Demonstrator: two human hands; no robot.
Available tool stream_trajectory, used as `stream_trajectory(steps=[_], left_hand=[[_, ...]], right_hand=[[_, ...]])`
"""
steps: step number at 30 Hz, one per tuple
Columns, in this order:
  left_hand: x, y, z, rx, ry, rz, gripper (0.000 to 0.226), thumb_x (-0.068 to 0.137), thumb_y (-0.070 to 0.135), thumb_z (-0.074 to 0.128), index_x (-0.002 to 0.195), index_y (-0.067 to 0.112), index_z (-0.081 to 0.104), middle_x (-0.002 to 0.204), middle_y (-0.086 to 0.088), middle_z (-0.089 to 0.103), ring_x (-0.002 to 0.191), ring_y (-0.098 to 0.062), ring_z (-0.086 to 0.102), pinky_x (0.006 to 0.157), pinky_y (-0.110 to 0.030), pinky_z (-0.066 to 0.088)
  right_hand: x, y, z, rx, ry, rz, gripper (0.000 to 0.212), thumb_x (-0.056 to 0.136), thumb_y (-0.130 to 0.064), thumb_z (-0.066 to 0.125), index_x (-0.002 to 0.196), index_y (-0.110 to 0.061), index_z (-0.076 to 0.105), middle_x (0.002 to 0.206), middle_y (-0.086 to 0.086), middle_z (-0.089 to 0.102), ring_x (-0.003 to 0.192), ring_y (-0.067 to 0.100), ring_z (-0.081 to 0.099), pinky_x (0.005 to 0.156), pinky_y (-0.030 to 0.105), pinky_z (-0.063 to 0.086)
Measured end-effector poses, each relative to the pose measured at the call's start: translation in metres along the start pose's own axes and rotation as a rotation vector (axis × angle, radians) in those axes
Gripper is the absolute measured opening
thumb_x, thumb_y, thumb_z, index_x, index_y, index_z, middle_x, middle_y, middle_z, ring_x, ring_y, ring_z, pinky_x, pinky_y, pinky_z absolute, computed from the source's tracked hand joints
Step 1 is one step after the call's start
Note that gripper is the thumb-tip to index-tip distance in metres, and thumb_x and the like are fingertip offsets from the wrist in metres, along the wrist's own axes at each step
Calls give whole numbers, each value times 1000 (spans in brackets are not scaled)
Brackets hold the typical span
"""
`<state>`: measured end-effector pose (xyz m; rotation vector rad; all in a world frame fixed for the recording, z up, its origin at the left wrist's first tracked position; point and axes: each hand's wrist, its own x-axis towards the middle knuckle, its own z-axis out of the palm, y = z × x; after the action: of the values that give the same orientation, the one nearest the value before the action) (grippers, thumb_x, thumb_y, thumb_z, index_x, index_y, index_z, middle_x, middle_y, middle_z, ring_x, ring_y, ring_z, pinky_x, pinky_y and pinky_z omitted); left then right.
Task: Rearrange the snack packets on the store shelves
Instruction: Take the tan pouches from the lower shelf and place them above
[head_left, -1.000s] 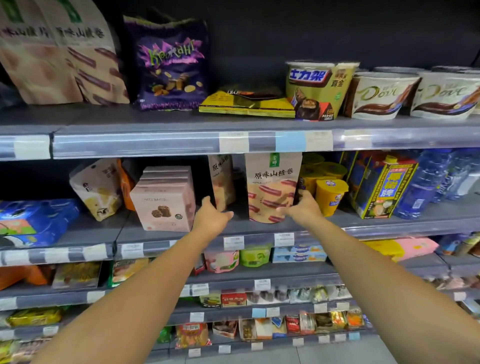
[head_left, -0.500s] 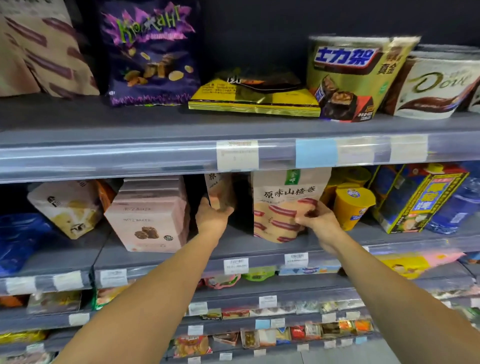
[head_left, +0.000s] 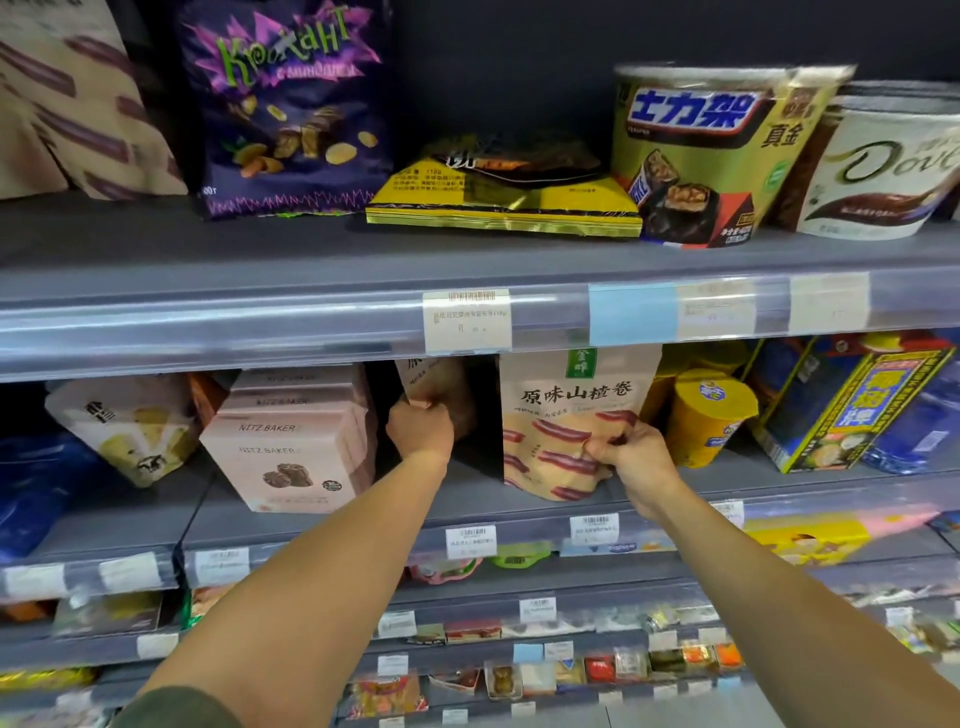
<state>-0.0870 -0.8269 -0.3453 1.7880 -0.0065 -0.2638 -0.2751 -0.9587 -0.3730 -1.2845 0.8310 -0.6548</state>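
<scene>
Two beige snack pouches with red roll pictures stand on the second shelf (head_left: 322, 525). My right hand (head_left: 631, 462) pinches the lower right of the front-facing beige pouch (head_left: 561, 410). My left hand (head_left: 421, 428) is closed on the bottom of a second beige pouch (head_left: 441, 382), which stands edge-on further back, its top hidden behind the upper shelf's price rail (head_left: 311, 327).
Pink Nitz Baker boxes (head_left: 291, 447) stand left of my left hand, yellow cups (head_left: 709, 415) and a blue-yellow box (head_left: 852, 405) right of my right. On the top shelf are a purple bag (head_left: 291, 104), a flat yellow packet (head_left: 504, 202), a gold tub (head_left: 711, 150) and Dove tubs (head_left: 883, 171).
The view has moved closer to the shelves. Both hands went from touching the pouches to gripping them; the left closed on the edge-on pouch, the right pinched the front one.
</scene>
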Motion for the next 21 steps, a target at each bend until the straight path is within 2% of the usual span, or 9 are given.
stream_trajectory(steps=[2, 3, 6, 10, 12, 14, 16, 19, 21], left_hand=[[-3, 2, -4, -13, -28, -11, 11, 81, 8, 62, 89, 5, 69, 96, -16, 71, 89, -30, 66, 83, -35, 54], [-6, 5, -7, -17, -49, -8, 5, 81, 9, 65, 85, 8, 68, 91, -12, 69, 86, -27, 66, 82, -34, 54], [-13, 14, -18, -3, -77, 24, 5, 80, 14, 68, 81, 13, 64, 84, -4, 65, 82, -24, 64, 78, -34, 55], [-30, 22, -39, 47, -83, 77, 10, 82, 19, 70, 82, 10, 64, 87, -9, 68, 82, -26, 65, 69, -30, 52], [-43, 22, -52, 131, -54, 133, 13, 83, 18, 69, 82, 4, 67, 89, -16, 71, 85, -31, 67, 67, -32, 52], [-59, 23, -67, 230, -39, 182, 16, 83, 16, 68, 79, 0, 68, 87, -18, 71, 81, -31, 66, 62, -30, 46], [-76, 21, -83, 291, -54, 208, 18, 82, 16, 68, 73, 2, 64, 82, -18, 69, 77, -32, 65, 59, -32, 47], [-108, 15, -110, 337, -83, 219, 25, 79, 22, 72, 63, 9, 57, 78, -14, 68, 76, -33, 66, 61, -38, 54], [-131, 8, -129, 325, -121, 200, 30, 77, 24, 76, 61, 13, 53, 77, -14, 68, 74, -31, 66, 62, -40, 54]], right_hand=[[-4, -3, 2, 44, 24, 0, 31, 82, 13, 62, 94, -15, 65, 95, 4, 70, 86, 24, 66, 49, 26, 52], [-7, -4, 2, 61, 32, -1, 30, 83, 12, 63, 94, -16, 65, 95, 2, 71, 86, 22, 67, 51, 27, 53], [-14, -7, 1, 65, 44, 22, 28, 83, 8, 64, 96, -16, 66, 100, 5, 72, 94, 25, 67, 73, 40, 56], [-32, -11, -2, 49, 64, 64, 26, 82, 7, 66, 99, -13, 68, 98, 7, 73, 92, 28, 68, 84, 47, 55], [-46, -12, -5, 58, 70, 78, 25, 83, 5, 67, 101, -11, 69, 96, 6, 73, 89, 26, 68, 85, 44, 55], [-62, -13, -9, 72, 68, 96, 24, 83, 5, 67, 102, -10, 69, 95, 7, 73, 89, 27, 68, 85, 46, 55], [-80, -13, -14, 65, 65, 98, 23, 82, 5, 68, 99, -9, 70, 94, 8, 73, 89, 28, 68, 85, 44, 55], [-111, -13, -22, 28, 55, 88, 24, 81, 2, 71, 104, -3, 69, 93, 8, 74, 84, 23, 68, 75, 33, 53], [-135, -15, -28, 25, 30, 103, 24, 81, 0, 72, 105, -1, 68, 96, 9, 75, 89, 25, 69, 78, 34, 54]])
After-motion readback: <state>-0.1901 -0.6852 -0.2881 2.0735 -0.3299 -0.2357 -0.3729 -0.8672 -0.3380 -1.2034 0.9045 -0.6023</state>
